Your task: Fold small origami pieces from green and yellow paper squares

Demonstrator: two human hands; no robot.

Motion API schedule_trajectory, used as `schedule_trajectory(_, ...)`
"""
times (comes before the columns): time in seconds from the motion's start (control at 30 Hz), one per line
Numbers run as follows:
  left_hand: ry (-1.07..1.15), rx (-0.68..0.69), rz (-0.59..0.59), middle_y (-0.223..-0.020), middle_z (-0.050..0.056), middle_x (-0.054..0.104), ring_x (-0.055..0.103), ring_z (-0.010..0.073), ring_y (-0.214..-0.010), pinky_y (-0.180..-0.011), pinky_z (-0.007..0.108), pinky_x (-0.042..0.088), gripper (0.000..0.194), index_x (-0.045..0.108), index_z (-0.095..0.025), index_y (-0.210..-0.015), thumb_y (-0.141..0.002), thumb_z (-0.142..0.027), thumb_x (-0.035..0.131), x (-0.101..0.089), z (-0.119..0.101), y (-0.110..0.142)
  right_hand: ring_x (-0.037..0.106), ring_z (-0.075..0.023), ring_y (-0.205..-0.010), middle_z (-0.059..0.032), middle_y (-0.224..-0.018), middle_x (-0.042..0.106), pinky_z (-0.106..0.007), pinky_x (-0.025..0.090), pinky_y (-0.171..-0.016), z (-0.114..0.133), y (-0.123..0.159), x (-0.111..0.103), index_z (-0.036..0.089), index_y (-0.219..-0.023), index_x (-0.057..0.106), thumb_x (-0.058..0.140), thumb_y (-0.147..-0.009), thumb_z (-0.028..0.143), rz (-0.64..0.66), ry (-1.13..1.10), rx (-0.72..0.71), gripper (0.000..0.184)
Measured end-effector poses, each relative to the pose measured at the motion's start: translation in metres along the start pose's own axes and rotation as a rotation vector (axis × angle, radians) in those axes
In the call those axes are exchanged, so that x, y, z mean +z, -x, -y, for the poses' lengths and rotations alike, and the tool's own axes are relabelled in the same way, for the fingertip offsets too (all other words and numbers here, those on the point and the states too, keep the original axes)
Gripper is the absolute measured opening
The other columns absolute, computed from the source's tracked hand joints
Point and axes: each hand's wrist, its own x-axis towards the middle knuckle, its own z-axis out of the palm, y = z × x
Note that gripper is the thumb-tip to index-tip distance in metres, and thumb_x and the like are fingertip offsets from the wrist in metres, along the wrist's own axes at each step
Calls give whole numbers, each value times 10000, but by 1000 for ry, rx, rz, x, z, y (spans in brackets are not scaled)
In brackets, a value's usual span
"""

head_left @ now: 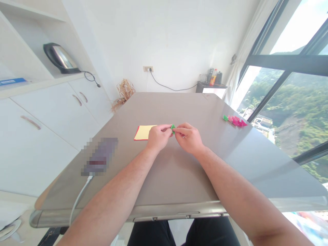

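While both of our hands meet near the middle of the frame, the fingers of our left hand (158, 137) are closed in a pinch on a small bright-green folded piece (173, 128), apparently paper, and those of our right hand (189, 138) are drawn narrow against its right side, seemingly pinching it too. The piece lies directly between the two sets of fingertips, so neither hand is nearer. Its longer visible edge looks roughly upright in the frame, though our fingers cover much of it and we cannot tell its full shape.

Just left of centre, a pale-yellow rectangular sheet with a red border (144, 132) lies flat on the smooth grey-brown counter (170, 177), its right end hidden behind our left hand. Well apart, right of centre, we see a cluster of pointed pink pieces (237, 121) with a green piece at its left end (225, 118), on our right hand's side. Lower left, a pixelated dark flat object (99, 157) rests by a white cable (78, 200).
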Motion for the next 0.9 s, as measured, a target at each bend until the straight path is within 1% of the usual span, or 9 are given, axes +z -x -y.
schedule_trajectory(0.13,-67,23,-15,-861,24,801,773,215,-834,-806,348,630,259,800,-242,-1009,-799,-211,650,-1,-2,1,640,-154,-727,-36,-991,728,-307,517,-710,-1,0,-1,302,-951,813,567,-861,202,21,35,-10,280)
schedule_trajectory(0.23,-175,77,-30,-896,30,803,769,212,-864,-873,360,610,257,800,-240,-1004,-803,-203,644,-1,-10,5,619,-151,-695,-39,-971,718,-312,502,-699,0,0,-2,297,-961,814,565,-853,199,32,69,-34,288)
schedule_trajectory(0.33,-241,150,-55,-993,39,800,759,206,-933,-942,371,589,249,797,-234,-1007,-816,-194,643,-1,-16,8,598,-146,-676,-43,-935,702,-314,498,-696,2,-1,-1,281,-965,812,569,-825,181,33,32,-21,298)
schedule_trajectory(0.4,-250,196,-70,-1051,40,791,753,196,-954,-951,366,587,254,791,-237,-1018,-824,-175,638,0,-17,9,580,-140,-654,-39,-880,685,-312,499,-680,4,-2,0,265,-941,811,575,-804,182,30,-37,35,285)
schedule_trajectory(0.47,-258,241,-83,-1089,41,781,749,186,-958,-947,356,590,253,785,-242,-1029,-836,-168,639,0,-16,10,577,-136,-640,-29,-827,665,-311,507,-657,6,-4,0,248,-908,807,586,-785,203,30,-144,131,257)
schedule_trajectory(0.6,-300,337,-72,-1116,62,759,743,173,-934,-914,333,601,262,771,-235,-1070,-854,-155,647,2,-12,11,600,-138,-587,-14,-785,673,-309,519,-558,10,-8,-3,219,-847,796,654,-741,296,43,-417,425,194)
schedule_trajectory(0.67,-317,377,-49,-1128,82,745,739,169,-919,-888,318,606,297,753,-215,-1125,-850,-146,665,3,-10,12,593,-139,-572,-18,-748,700,-305,518,-543,11,-9,-4,205,-845,797,709,-707,318,42,-504,537,199)
schedule_trajectory(0.77,-409,490,-49,-1104,81,737,720,162,-923,-870,309,601,321,727,-208,-1177,-876,-131,647,5,-8,13,576,-129,-571,-34,-766,733,-291,493,-535,11,-9,-5,195,-826,795,764,-684,349,22,-580,603,212)
schedule_trajectory(0.9,-516,651,-90,-1064,66,724,697,148,-896,-825,301,588,270,717,-212,-1166,-918,-149,632,8,-4,14,539,-103,-536,-21,-725,715,-271,432,-520,11,-8,-5,188,-763,773,802,-667,345,11,-626,619,186)
